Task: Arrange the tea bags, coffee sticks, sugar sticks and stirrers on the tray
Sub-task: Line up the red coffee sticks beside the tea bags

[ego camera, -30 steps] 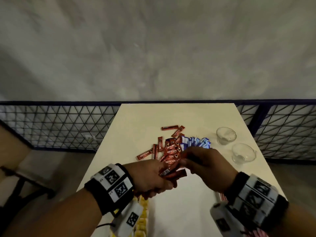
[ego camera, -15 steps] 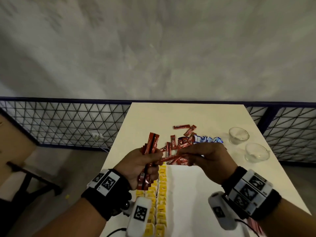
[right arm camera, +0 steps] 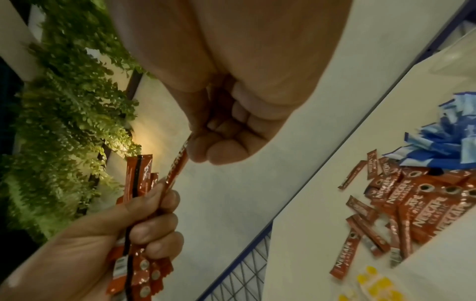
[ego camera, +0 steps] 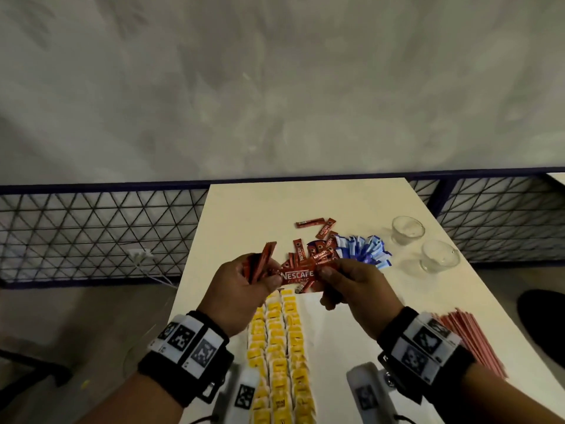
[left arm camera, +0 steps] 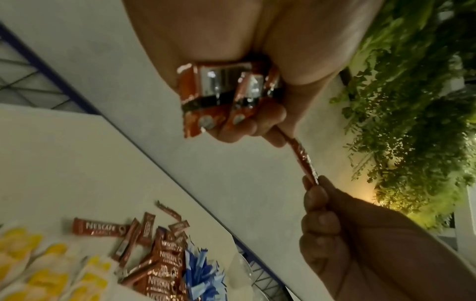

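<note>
My left hand point(ego camera: 244, 289) grips a bundle of red coffee sticks point(ego camera: 262, 264), whose lower ends show in the left wrist view point(left arm camera: 219, 95). One more coffee stick point(ego camera: 298, 275) spans between both hands: my right hand point(ego camera: 345, 283) pinches its right end, my left thumb and finger pinch the other. Both hands hover above the white table point(ego camera: 244, 209). More coffee sticks point(ego camera: 318, 249) lie in a loose pile beyond the hands. Blue sugar sticks point(ego camera: 363, 249) fan out to the pile's right. Yellow tea bags point(ego camera: 281, 347) lie in three rows below the hands. Red stirrers point(ego camera: 470, 341) lie at the right.
Two empty glass cups point(ego camera: 408, 229) point(ego camera: 438, 255) stand at the table's right edge. A blue-framed wire mesh fence point(ego camera: 91, 228) runs behind the table, with a grey wall above it. A dark round shape point(ego camera: 544, 325) sits on the floor at the right.
Both hands have risen from the table. The left hand's bundle now stands more upright. The right hand has brought a single stick across to the left fingers.
</note>
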The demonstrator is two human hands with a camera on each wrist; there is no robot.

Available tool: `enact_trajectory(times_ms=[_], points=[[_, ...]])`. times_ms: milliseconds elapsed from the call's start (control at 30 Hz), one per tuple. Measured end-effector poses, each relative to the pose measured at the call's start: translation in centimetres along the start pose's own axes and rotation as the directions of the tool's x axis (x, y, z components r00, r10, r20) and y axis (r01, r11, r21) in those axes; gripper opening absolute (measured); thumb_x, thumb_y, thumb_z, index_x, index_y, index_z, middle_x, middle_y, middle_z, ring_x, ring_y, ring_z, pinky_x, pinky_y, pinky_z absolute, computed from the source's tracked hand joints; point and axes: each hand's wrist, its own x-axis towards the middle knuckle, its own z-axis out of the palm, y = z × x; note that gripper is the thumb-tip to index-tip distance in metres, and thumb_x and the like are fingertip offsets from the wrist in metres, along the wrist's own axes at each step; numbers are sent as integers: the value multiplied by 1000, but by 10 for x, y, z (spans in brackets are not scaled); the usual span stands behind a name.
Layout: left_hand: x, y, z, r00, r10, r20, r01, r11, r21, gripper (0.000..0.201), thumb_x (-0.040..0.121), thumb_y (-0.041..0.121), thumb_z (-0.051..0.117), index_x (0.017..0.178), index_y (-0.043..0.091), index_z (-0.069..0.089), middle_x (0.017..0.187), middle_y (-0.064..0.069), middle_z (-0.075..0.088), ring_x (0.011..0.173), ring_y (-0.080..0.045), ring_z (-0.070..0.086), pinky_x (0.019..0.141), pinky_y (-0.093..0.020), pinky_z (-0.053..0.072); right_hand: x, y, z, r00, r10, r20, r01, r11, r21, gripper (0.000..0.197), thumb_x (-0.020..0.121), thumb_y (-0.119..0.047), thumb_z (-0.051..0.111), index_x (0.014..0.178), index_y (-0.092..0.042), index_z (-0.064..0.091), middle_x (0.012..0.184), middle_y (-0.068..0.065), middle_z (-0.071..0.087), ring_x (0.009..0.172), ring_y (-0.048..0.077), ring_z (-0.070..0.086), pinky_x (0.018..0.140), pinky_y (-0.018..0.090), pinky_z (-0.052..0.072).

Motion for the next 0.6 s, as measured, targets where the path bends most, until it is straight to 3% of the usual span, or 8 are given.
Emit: enact_trajectory(times_ms=[67, 133, 200, 333, 433, 500, 600], points=[[5, -10, 6, 1000, -7, -8, 8, 999, 47, 14, 83, 3, 70, 82, 16, 66, 50, 11, 58, 40, -2, 47, 46, -19, 41, 4, 15, -3, 999, 31, -30, -32, 998, -54, 17, 93, -8, 56, 82, -5, 68, 66, 5, 67, 53, 19, 57, 52, 28, 48], [11, -23, 14, 1000, -10, -23, 14, 988, 155, 15, 82, 12, 73, 78, 25, 66, 62, 12, 65, 54, -5, 56, 60, -26, 48, 11, 32, -11, 994, 71, -83, -77, 994, -72, 17, 92, -9, 58, 81, -8, 69, 66, 4, 65, 51, 19, 55, 51, 28, 46], [16, -36, 18, 998, -46, -33, 54, 954, 296, 13, 82, 22, 73, 80, 31, 64, 73, 12, 68, 67, -9, 61, 68, -25, 47, 21, 57, -26, 978, 156, -142, -170, 981, -90, 17, 93, -8, 55, 81, -10, 67, 69, 5, 64, 46, 16, 53, 48, 26, 44], [12, -55, 5, 987, -113, -114, 149, 912, 381, 15, 83, 24, 72, 84, 35, 62, 76, 12, 67, 67, -6, 59, 67, -23, 43, 44, 125, -60, 907, 372, -198, -417, 862, -288, 22, 95, -12, 54, 75, -13, 64, 78, 11, 70, 49, 20, 53, 55, 34, 48], [3, -66, -6, 970, -173, -171, 228, 891, 392, 13, 83, 22, 71, 87, 32, 64, 72, 12, 66, 62, 0, 57, 63, -21, 42, 62, 160, -61, 837, 516, -183, -542, 734, -409, 21, 93, -23, 57, 75, -17, 64, 78, 7, 71, 53, 20, 57, 58, 32, 54], [-3, -73, -12, 955, -212, -206, 277, 886, 372, 14, 83, 20, 72, 85, 31, 65, 66, 12, 66, 58, -2, 56, 63, -25, 44, 74, 168, -52, 832, 525, -180, -524, 635, -568, 24, 91, -35, 57, 72, -20, 60, 74, 3, 67, 56, 19, 60, 59, 29, 54], [-11, -81, -18, 934, -259, -245, 334, 876, 349, 13, 82, 20, 72, 85, 30, 66, 64, 13, 67, 55, -4, 55, 63, -29, 45, 82, 168, -45, 852, 460, -250, -490, 533, -690, 27, 87, -47, 59, 89, -20, 60, 86, 2, 65, 75, 20, 60, 68, 25, 45]])
